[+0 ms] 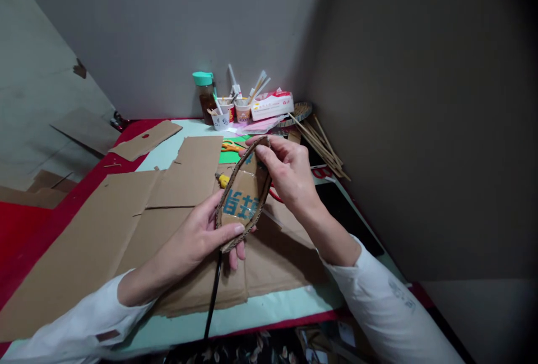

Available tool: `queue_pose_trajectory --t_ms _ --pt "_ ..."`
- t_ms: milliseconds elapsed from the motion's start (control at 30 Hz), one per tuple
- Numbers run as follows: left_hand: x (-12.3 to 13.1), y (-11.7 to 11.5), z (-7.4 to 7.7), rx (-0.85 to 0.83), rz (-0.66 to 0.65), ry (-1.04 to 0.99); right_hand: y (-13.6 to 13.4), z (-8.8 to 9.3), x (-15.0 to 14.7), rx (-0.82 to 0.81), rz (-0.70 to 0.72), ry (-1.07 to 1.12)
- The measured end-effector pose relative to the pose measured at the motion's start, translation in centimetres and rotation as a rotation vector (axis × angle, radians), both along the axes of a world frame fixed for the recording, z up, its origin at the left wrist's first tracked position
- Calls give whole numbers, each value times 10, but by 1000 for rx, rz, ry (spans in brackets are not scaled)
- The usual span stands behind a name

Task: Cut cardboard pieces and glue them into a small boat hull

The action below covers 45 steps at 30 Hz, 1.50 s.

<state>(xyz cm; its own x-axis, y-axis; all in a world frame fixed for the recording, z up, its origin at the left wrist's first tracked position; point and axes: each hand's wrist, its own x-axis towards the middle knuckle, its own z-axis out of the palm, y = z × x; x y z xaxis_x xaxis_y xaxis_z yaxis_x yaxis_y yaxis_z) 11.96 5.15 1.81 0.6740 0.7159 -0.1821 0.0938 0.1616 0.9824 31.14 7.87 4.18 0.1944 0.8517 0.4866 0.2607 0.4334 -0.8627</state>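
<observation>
Between my two hands is a small boat-shaped cardboard piece [241, 198], with raised corrugated edges, blue printed characters and shiny clear tape inside. My left hand [205, 232] grips its near lower end, thumb over the rim and fingers beneath. At the far upper end, my right hand [288, 165] pinches the tip between thumb and fingers. Large flat cardboard sheets [176, 176] lie under and to the left of it. Just behind the piece are orange-handled scissors [230, 146] and a yellow tool [222, 180], partly hidden. A red handle [275, 193] shows by my right hand.
At the back stand a teal-lidded bottle [205, 97], paper cups [221, 119] of sticks and brushes, and a tissue pack [272, 106]. Wooden sticks [321, 142] and a dark flat panel [351, 215] lie on the right. A black cord [213, 296] crosses the table's front edge.
</observation>
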Motion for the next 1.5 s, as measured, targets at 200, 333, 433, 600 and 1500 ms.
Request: queue_pose_trajectory --t_ms 200,333,433,600,1500 --pt "2 -12 7 -65 -3 -51 -2 6 1 -18 208 229" --pt "5 -18 5 -147 22 -93 -2 7 3 -15 236 252" --pt "4 -21 1 -137 73 -66 -5 8 0 -25 241 244" --pt "4 -22 -4 -77 145 -24 -10 11 -6 7 232 249" --pt "6 -8 4 -374 346 -213 -8 -13 -23 -164 418 56"
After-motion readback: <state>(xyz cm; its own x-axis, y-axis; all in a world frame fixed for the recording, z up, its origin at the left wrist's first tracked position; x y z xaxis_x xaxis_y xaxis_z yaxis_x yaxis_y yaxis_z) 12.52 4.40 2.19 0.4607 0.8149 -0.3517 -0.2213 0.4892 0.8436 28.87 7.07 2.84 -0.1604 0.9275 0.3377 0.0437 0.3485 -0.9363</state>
